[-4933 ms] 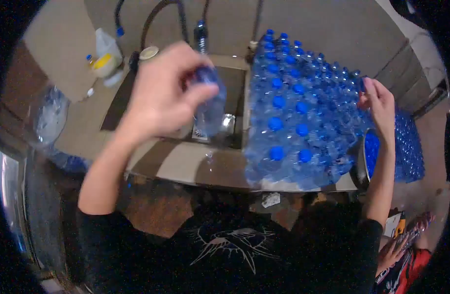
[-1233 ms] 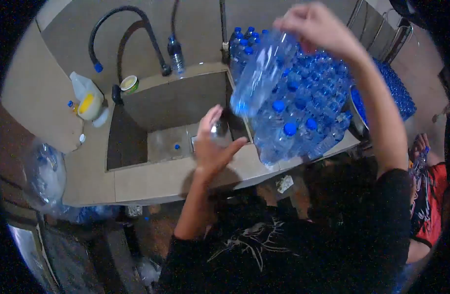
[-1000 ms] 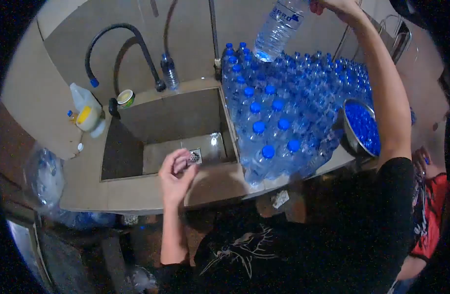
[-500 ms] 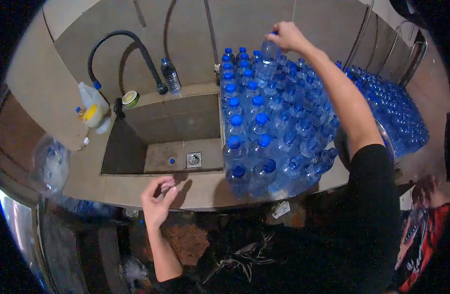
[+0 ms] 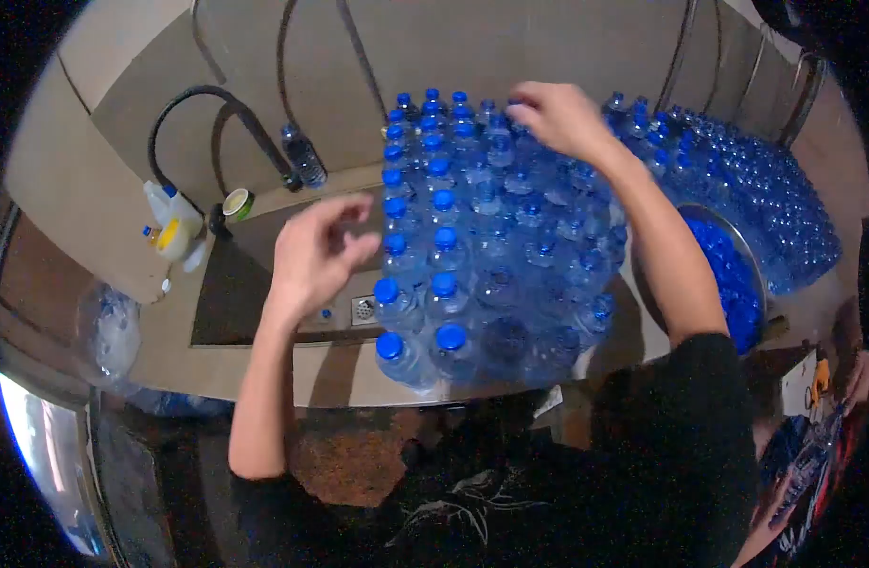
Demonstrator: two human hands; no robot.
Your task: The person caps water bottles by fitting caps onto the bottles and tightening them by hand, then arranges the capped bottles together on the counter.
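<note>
Rows of clear plastic bottles point(image 5: 496, 284) stand close together on the counter right of the sink; the two left rows have blue caps point(image 5: 444, 284), and several others look uncapped. My right hand point(image 5: 559, 118) reaches over the back of the group, its fingers closed around the top of a bottle that is mostly hidden beneath them. Above the sink's right part, beside the left row, my left hand point(image 5: 316, 254) is raised with fingers curved and apart, holding nothing.
The sink point(image 5: 236, 284) has a black flexible tap point(image 5: 231, 99) behind it. A single bottle point(image 5: 304, 156) and a small tub point(image 5: 237, 203) stand on its back ledge. A metal bowl of blue caps point(image 5: 728, 279) sits at right, near many more bottles point(image 5: 756, 189).
My right hand has lowered the bottle from above the group into its back part. My left hand has risen from the counter's front edge toward the bottles. The view has shifted.
</note>
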